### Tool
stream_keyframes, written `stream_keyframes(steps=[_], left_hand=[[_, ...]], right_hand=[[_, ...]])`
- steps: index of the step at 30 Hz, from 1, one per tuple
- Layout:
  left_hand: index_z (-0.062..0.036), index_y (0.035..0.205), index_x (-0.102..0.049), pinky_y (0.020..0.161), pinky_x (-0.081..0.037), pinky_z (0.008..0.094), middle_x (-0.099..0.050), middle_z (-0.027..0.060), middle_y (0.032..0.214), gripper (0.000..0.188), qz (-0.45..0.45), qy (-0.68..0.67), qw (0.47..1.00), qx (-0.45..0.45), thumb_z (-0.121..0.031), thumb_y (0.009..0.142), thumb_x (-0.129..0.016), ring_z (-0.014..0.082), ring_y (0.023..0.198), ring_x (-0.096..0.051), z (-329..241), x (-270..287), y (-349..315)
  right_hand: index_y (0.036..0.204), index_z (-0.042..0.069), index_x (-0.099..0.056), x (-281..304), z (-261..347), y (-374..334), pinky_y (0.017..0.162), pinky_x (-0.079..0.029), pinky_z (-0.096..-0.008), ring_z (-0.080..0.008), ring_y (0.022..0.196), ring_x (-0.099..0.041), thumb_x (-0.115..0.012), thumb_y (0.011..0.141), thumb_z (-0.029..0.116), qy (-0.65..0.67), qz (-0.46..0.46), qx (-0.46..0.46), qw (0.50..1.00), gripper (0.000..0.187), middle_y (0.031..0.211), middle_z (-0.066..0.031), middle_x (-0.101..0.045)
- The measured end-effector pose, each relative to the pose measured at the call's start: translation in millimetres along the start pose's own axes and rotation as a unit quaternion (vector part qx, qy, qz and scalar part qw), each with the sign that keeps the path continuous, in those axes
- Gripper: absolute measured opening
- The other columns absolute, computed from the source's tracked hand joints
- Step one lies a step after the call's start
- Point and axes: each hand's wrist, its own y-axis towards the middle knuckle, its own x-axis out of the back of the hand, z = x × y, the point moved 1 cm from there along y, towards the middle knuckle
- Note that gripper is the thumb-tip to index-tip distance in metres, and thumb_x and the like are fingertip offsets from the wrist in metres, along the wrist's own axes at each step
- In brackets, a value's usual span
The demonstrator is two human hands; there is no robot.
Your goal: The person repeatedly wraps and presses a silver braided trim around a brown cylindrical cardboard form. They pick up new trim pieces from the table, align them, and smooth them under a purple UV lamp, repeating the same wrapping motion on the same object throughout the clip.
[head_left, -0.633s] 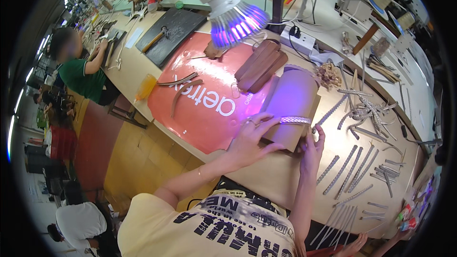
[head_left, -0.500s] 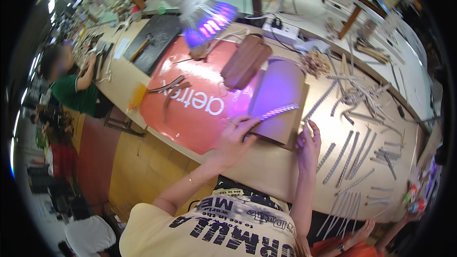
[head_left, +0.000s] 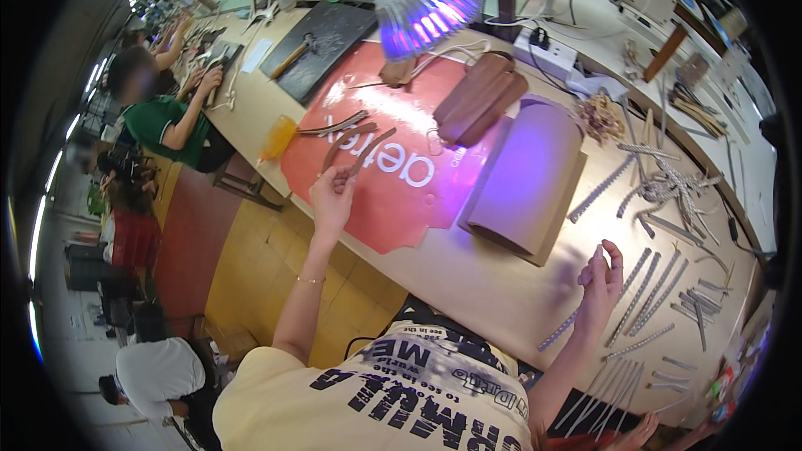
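My left hand (head_left: 334, 198) is over the front edge of the red sheet (head_left: 376, 221), its fingers closed on the lower end of a narrow brown strip (head_left: 376, 150). Just beyond it lie another brown strip (head_left: 344, 144) and a braided strip (head_left: 334, 125). My right hand (head_left: 600, 276) hovers over the table at the right, its fingers loosely curled and a little apart, with nothing visible in them. A braided grey strip (head_left: 555, 334) lies partly behind the right forearm. Between my hands rests a curved brown sheet (head_left: 528, 175) on a flat board, lit violet.
A lamp (head_left: 426, 12) glowing blue-violet hangs above the red sheet. Stacked brown leather pieces (head_left: 480, 100) lie beyond it. Several braided strips (head_left: 656, 288) and a tangled pile of strips (head_left: 672, 188) occupy the right. A person in green (head_left: 171, 125) sits at the far left.
My left hand has moved left from the curved brown sheet to the brown strips. My right hand has shifted right, away from a braided strip's end. The view has turned slightly.
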Motion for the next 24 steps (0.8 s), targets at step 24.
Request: stream_keyframes(steps=[24], left_hand=[[-0.0072,0.108,-0.069,0.085,-0.049,0.0416,-0.071,0.0128,0.097,0.025,0.104,0.318,0.937,-0.096,-0.015,0.084,-0.067,0.0313,0.092,-0.068,51.4,53.7,133.6]], right_hand=[[0.118,0.005,-0.053,-14.4,6.9,-8.6,0.059,-0.032,-0.02,-0.0051,0.06,-0.04,-0.064,0.095,0.022,-0.097,0.001,-0.003,0.995,0.031,0.062,0.0042,-0.043]])
